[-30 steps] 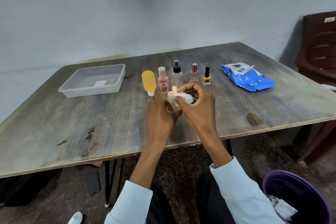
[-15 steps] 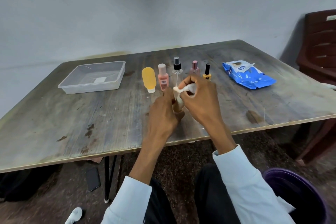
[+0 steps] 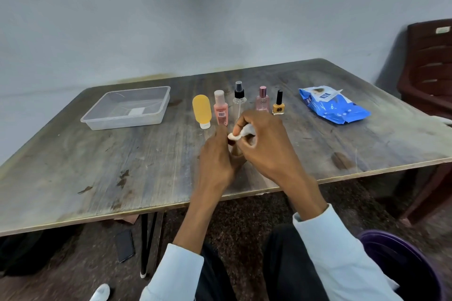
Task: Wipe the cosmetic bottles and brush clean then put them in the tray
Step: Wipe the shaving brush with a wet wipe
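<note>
Writing: the pink perfume bottle (image 3: 263, 102) carries pale letters that look like "DGZ", too small to be sure; the peach bottle (image 3: 221, 111) has a printed white label and the nail polish bottle (image 3: 278, 104) a round dark emblem, neither readable; the print on the blue wipes pack (image 3: 333, 106) is blurred.
Right hand grip: the right hand (image 3: 265, 146) has fingers and thumb curled, pinching a crumpled white wipe (image 3: 243, 132) against the item held between the hands.
Left hand grip: the left hand (image 3: 218, 159) is curled around a small brownish item (image 3: 236, 150), mostly hidden; whether it is the brush cannot be told.
Hand pose: both hands meet above the table (image 3: 73, 166) at 6 o'clock from the bottle row, backs toward the camera, forearms bare below pale sleeves.
Bottle row: yellow bottle (image 3: 202, 110) standing on its white cap, peach bottle, clear spray bottle (image 3: 239, 100), pink perfume bottle, nail polish bottle, upright side by side.
Tray: the clear tray (image 3: 156, 107) sits at 9 o'clock from the row, holding no bottle.
Wipes pack: at 3 o'clock from the row.
Floor: a purple bin (image 3: 403, 264) at 5 o'clock, a dark phone (image 3: 125, 245) under the table.
</note>
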